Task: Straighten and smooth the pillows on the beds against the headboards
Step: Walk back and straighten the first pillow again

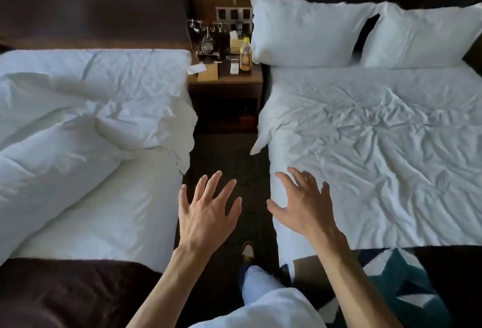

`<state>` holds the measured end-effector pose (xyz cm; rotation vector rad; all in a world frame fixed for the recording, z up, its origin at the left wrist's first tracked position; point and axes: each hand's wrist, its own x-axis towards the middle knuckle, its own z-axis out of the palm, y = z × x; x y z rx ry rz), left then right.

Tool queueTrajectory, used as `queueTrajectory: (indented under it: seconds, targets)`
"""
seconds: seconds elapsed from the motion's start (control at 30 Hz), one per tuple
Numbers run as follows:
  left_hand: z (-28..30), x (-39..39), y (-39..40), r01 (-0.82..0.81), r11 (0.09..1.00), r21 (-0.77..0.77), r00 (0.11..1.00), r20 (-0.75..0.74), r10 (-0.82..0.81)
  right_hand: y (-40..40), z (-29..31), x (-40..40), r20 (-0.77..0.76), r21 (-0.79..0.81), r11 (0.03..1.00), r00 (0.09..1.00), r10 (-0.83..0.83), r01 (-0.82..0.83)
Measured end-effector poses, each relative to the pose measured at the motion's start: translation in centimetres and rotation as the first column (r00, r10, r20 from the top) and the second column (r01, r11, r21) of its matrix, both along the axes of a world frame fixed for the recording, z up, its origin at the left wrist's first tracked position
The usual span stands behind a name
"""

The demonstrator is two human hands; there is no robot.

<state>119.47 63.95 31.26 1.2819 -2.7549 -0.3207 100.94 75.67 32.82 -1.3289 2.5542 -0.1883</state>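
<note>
Both hands, left hand [206,213] and right hand [303,205], are held spread and empty, apparently readied for the 2 pillows [305,38].

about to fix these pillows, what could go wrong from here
Both hands, left hand and right hand, are open and empty in the aisle. Leaning in for the two propped pillows could knock the bottle at the edge of the crowded nightstand. The left bed's rumpled duvet may hide its pillows.

Pillows [307,32]: white cloth, matt, lightly creased. Right bed sheet [378,145]: heavily wrinkled cotton-like cloth. Nightstand [227,79]: dark wood, semi-gloss. Headboard [91,1]: dark, matt.
</note>
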Motion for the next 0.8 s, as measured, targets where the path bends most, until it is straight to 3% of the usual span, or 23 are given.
queueTrajectory:
  seconds: [0.3,0.8]
  targets:
    - [2.3,-16.3,-16.7,0.081,0.997,-0.017,0.995,-0.05,-0.081,-14.8,2.0,-15.1,-0.027,-0.03,0.995,0.995,-0.094,0.093]
    - [-0.8,-42.8,-48.4,0.226,0.974,0.005,0.972,-0.062,-0.225,-43.7,-0.8,-39.6,-0.032,0.009,0.963,0.963,-0.269,0.27]
